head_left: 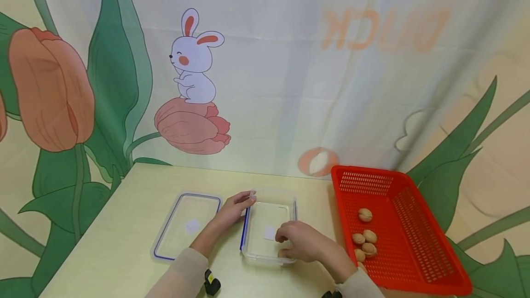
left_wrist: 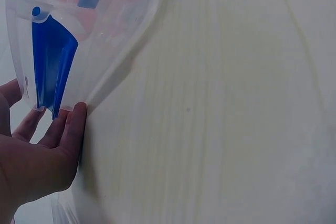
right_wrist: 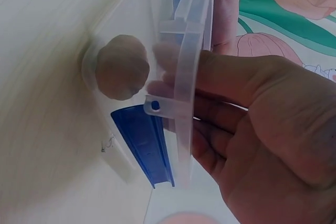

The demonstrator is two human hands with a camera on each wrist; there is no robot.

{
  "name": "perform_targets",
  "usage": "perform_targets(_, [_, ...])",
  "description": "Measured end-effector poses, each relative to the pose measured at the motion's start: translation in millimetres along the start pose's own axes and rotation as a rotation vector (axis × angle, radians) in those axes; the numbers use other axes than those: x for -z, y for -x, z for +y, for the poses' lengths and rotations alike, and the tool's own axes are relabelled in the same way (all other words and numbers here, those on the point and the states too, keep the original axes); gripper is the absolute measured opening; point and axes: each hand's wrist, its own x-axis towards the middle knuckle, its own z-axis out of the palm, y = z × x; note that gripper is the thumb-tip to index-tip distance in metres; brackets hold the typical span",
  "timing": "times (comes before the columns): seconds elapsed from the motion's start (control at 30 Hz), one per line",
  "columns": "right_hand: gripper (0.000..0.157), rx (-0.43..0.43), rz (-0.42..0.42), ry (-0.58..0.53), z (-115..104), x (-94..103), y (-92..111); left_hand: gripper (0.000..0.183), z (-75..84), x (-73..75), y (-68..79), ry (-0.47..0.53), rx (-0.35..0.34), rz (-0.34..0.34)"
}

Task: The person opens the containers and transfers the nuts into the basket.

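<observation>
A clear plastic food box [head_left: 265, 257] with blue side latches stands uncovered on the table. My left hand [head_left: 233, 209] holds its far left corner, thumb at the rim and fingers along the outer wall by a blue latch [left_wrist: 50, 61]. The fingers of my right hand [head_left: 304, 241] reach over the rim into the near right part of the box. Just below them a walnut [right_wrist: 123, 67] lies on the box floor, apart from the fingertips in the right wrist view. Several more walnuts [head_left: 369, 237] lie in a red plastic basket [head_left: 445, 243] to the right.
The box's clear lid [head_left: 174, 215], with a blue seal, lies flat on the table [head_left: 112, 243] to the left. A white label [head_left: 270, 232] shows in the box, another on the lid. Behind the table hangs a printed curtain [head_left: 265, 82] with tulips and a rabbit.
</observation>
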Motion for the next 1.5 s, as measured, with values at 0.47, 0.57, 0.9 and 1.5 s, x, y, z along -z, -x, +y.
perform_targets(0.47, [0.011,0.051,-0.037,0.132,1,-7.6,-7,0.054,-1.7,0.3,0.4,0.006,0.006,-0.013])
perform_targets(0.57, [0.009,0.083,-0.028,0.193,2,-9.4,-9,0.053,-2.2,0.0,-0.1,0.011,0.002,-0.015])
perform_targets(0.9, [0.011,0.059,0.017,0.126,3,-12.5,-10,0.054,-1.8,-0.2,-2.3,0.008,0.012,-0.015])
perform_targets(1.5, [0.022,-0.022,0.288,-0.246,2,-11.5,-4,0.053,0.8,-0.1,0.2,0.031,-0.006,-0.002])
